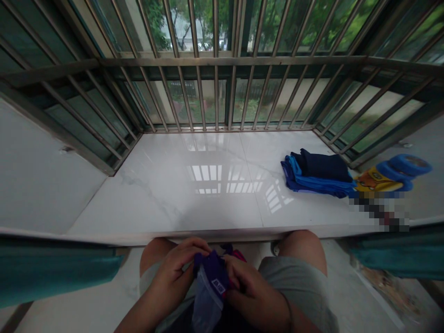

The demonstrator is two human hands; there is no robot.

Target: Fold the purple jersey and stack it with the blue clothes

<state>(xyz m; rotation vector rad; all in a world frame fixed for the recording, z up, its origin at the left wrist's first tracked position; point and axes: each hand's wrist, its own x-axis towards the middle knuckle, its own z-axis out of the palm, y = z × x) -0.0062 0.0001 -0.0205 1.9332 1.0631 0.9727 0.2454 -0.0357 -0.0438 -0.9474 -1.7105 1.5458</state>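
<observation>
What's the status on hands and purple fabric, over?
Left hand and right hand gripping purple fabric. Fabric bunched between them. Folded blue stack off right on ledge, clear of hands.

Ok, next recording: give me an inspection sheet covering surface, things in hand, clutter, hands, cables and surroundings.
Surface: glossy pale ledge, reflecting the windows.
Things in hand: purple cloth with a white label; a bit of pink shows behind.
Clutter: folded blue cloths stacked at the ledge's right; beside them a yellow-and-blue object, perhaps a bottle; a pixelated patch hides something.
Hands: left hand and right hand, fingers of both gripping the purple cloth.
Cables: nothing seen.
Surroundings: metal bars across the windows, greenery outside, teal curtains either side.
</observation>
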